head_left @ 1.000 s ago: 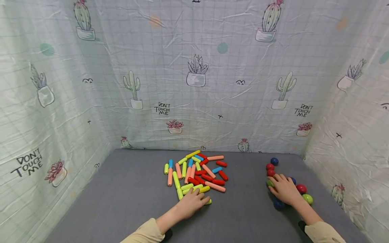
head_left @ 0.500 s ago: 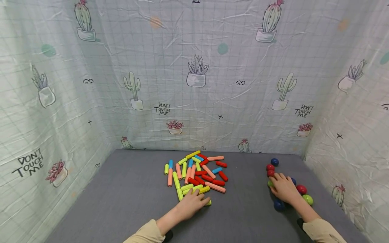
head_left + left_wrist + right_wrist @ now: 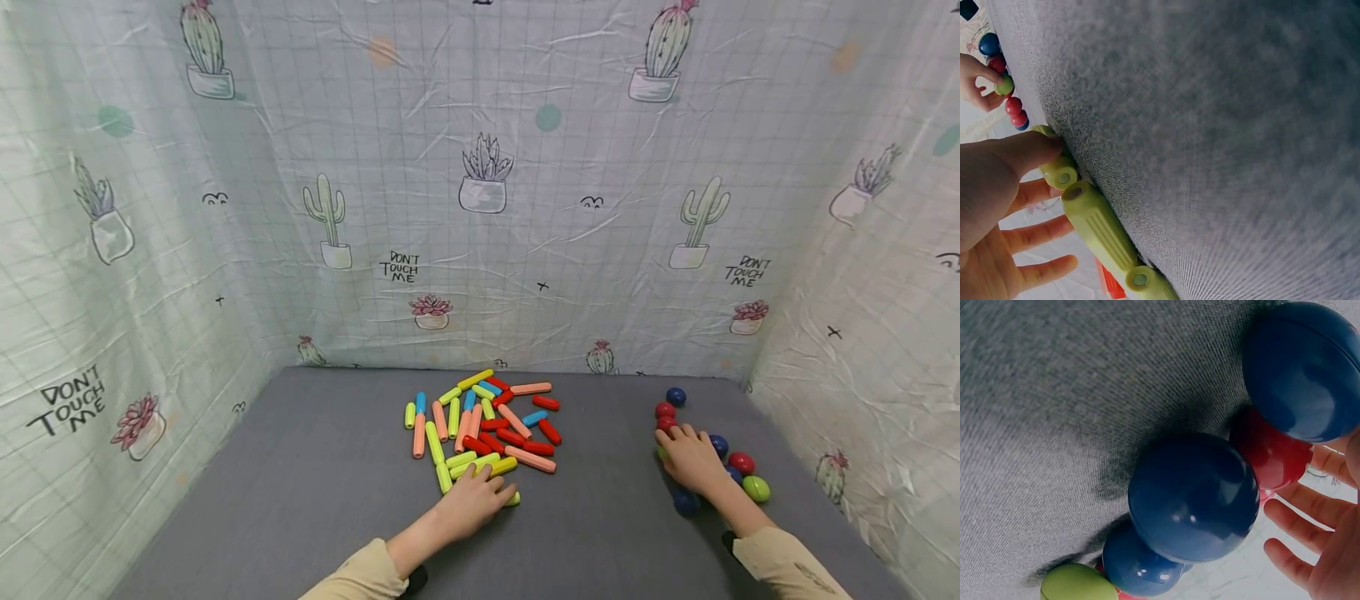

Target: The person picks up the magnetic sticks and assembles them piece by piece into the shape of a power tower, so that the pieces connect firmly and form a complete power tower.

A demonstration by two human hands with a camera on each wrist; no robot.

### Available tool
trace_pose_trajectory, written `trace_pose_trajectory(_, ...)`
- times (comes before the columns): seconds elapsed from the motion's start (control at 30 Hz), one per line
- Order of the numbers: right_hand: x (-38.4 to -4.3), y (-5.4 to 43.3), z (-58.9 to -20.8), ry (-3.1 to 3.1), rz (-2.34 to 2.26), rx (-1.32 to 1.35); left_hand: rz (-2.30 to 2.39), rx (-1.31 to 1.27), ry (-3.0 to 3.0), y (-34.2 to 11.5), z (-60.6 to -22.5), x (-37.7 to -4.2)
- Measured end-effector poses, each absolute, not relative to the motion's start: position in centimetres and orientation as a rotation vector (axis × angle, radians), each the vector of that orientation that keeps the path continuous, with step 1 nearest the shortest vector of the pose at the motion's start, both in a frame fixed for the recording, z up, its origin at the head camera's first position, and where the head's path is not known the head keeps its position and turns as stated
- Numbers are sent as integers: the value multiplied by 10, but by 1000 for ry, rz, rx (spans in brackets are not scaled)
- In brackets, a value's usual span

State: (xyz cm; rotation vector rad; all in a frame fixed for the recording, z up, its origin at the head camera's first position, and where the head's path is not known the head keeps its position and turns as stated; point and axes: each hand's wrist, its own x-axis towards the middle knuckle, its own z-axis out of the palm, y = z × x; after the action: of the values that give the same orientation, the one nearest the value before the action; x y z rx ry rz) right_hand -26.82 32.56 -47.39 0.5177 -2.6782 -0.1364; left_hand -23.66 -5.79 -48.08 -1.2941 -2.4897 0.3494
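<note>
In the head view my left hand (image 3: pixel 471 504) pinches a yellow-green magnetic rod (image 3: pixel 513 499) at the near side of the rod pile. The left wrist view shows the thumb on that rod (image 3: pixel 1059 171) with the index finger behind it; the other fingers are spread. A longer yellow-green rod (image 3: pixel 1100 225) lies end to end with it. At the right, my right hand (image 3: pixel 692 461) pinches a green ball (image 3: pixel 1004 85) between thumb and finger. Around that hand are blue balls (image 3: pixel 1194 497) and red balls (image 3: pixel 1269 450); its fingers partly hide them in the head view.
Red, blue, salmon and yellow rods (image 3: pixel 515 421) lie in a loose cluster mid-table. A red ball (image 3: pixel 741 463) and another green ball (image 3: pixel 757 489) sit right of the right hand. Printed curtains (image 3: pixel 480 275) wall the grey table (image 3: pixel 315 467) at back and sides.
The right hand has shifted slightly left over the balls, and more of the blue balls beside it shows. The left hand stays in place on its rod.
</note>
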Motion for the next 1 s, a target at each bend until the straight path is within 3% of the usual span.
trace_pose_trajectory(0.53,-267,319,-470,-2626,-135,540,334,-1256,-2525,-55,-474,-240)
trace_pose_trajectory(1.0,-246,254,-458,-2591,185,774,292,-1200,-2455,-49,-475,-238)
